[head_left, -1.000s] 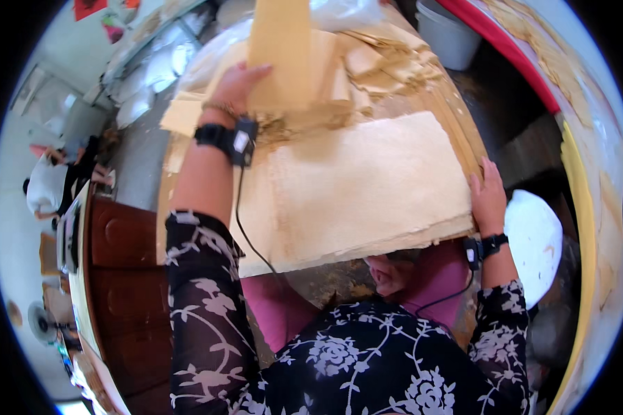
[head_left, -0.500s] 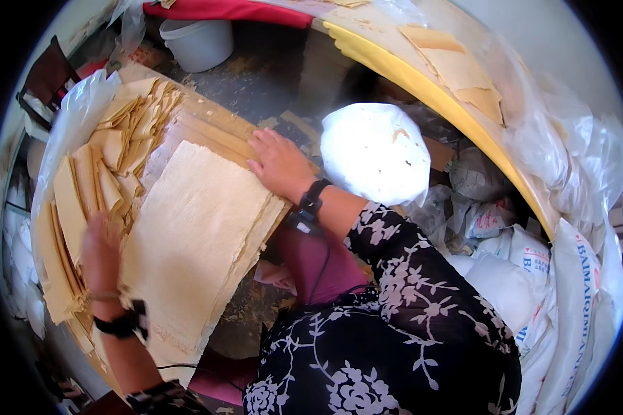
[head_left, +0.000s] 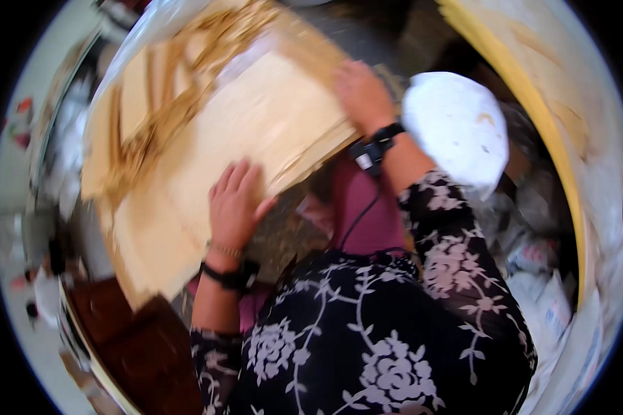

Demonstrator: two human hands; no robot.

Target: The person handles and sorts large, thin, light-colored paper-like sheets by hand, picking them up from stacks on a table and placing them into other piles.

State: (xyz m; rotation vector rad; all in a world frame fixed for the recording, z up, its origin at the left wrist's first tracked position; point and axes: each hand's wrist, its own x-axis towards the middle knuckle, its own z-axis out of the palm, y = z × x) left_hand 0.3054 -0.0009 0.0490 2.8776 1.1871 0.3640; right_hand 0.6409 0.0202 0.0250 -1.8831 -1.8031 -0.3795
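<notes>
A stack of thin tan sheets (head_left: 187,183) with ragged edges lies across the work board (head_left: 304,43) in front of me. My left hand (head_left: 235,204) rests on the stack's near edge, palm down, its fingers spread and holding nothing. At the right end of the stack my right hand (head_left: 365,95) lies with fingers stretched out over the corner, a little blurred. Folded tan sheets (head_left: 137,86) are piled in rumpled bundles along the far left side of the stack. Both wrists carry black straps.
To the right of the board stands a round, white-covered top (head_left: 455,131) with a few scraps on it. A yellow-edged table (head_left: 561,166) curves along the right side. White sacks (head_left: 543,301) lie below it. At the lower left is a dark brown chair (head_left: 128,332).
My view has swung, so the board appears farther up and right. My left hand has come from the folded bundles to the stack's near edge. My right hand stays at the right end.
</notes>
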